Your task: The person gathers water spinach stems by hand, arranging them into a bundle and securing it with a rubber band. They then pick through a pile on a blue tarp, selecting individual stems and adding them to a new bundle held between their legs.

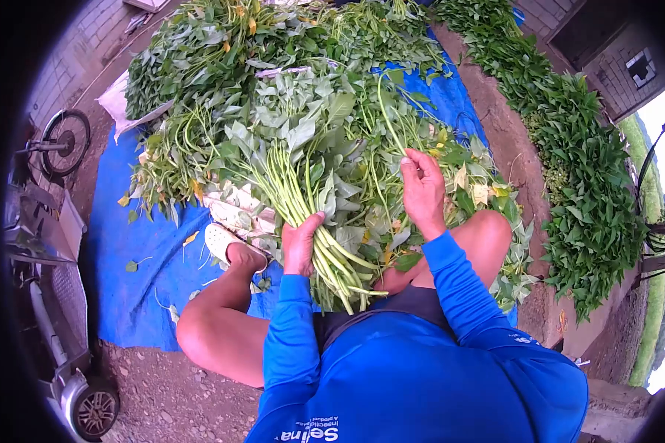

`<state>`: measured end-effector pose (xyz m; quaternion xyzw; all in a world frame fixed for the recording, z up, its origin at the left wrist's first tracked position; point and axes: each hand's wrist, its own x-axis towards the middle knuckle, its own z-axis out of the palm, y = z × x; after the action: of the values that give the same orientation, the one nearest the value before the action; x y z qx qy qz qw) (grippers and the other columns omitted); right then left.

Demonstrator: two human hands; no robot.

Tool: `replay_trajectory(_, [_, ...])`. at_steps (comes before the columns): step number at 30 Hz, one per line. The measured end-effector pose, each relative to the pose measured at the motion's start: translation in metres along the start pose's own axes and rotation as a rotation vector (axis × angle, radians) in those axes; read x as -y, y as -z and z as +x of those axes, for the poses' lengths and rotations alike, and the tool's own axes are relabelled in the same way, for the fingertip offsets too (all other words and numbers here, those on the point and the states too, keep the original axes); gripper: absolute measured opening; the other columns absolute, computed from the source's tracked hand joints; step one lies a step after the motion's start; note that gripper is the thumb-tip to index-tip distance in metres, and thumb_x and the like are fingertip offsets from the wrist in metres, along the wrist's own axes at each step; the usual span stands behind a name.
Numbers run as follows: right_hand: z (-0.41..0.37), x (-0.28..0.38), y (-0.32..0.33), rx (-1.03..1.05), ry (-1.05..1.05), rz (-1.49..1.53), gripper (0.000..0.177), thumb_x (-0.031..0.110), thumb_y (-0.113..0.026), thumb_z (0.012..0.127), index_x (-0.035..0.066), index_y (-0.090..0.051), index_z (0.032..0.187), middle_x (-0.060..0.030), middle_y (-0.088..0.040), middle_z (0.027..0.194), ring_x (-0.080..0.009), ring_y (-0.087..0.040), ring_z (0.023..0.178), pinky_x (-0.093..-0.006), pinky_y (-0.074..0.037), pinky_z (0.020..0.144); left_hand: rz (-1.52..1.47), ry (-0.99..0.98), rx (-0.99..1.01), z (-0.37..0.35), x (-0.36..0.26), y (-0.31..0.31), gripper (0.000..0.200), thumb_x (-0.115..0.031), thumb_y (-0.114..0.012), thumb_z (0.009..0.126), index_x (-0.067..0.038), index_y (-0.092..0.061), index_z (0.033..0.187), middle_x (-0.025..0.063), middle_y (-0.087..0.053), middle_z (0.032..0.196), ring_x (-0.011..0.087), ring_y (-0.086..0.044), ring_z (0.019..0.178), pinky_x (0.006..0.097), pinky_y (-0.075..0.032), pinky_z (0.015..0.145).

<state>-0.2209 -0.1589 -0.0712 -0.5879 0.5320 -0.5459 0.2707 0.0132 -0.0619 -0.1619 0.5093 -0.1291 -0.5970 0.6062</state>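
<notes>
My left hand is closed around a thick bunch of leafy green stems that look like water spinach. The cut ends of the bunch point toward my lap, and its leaves fan out away from me. To the right, my right hand pinches a single long green stem between thumb and fingers; it rises up and away from the hand. Under and beyond both hands lies a big heap of loose leafy stems, with some yellowed leaves among them.
A blue tarp lies under the heap, with pale sacking on it. Bundled greens line the right side. At the left stand a wheeled vehicle and another wheel. Gravel borders the tarp.
</notes>
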Motion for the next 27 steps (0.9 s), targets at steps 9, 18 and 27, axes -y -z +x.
replay_trajectory(9, [-0.095, -0.033, -0.069, 0.53, -0.736, 0.188, 0.014, 0.012, -0.069, 0.105, 0.0, -0.073, 0.11, -0.0037, -0.074, 0.093, -0.0099, -0.065, 0.076, -0.0272, -0.055, 0.069, -0.143, -0.006, 0.073, -0.007, 0.025, -0.012, 0.029, -0.007, -0.077, 0.094, 0.002, -0.067, 0.12, 0.0085, -0.074, 0.101, 0.0165, -0.072, 0.077, 0.0327, -0.061, 0.069])
replay_trajectory(18, [-0.115, -0.058, -0.033, 0.864, -0.333, -0.004, 0.035, 0.011, -0.064, 0.103, 0.0, -0.073, 0.135, -0.0147, -0.08, 0.118, -0.0209, -0.074, 0.107, -0.0322, -0.057, 0.096, 0.425, -0.102, 0.033, 0.005, 0.008, -0.013, 0.04, -0.009, -0.082, 0.081, 0.004, -0.067, 0.116, 0.0088, -0.074, 0.097, 0.0171, -0.07, 0.078, 0.0337, -0.058, 0.071])
replay_trajectory(27, [0.034, 0.076, 0.038, 0.316, 0.566, -0.196, 0.057, 0.014, -0.079, 0.089, 0.003, -0.065, 0.143, -0.0185, -0.066, 0.136, -0.0386, -0.062, 0.128, -0.0452, -0.05, 0.11, 1.836, -0.882, 0.326, 0.012, -0.179, -0.064, 0.052, -0.017, -0.086, 0.072, -0.004, -0.053, 0.11, 0.0252, -0.073, 0.088, 0.0488, -0.071, 0.085, 0.0574, -0.056, 0.075])
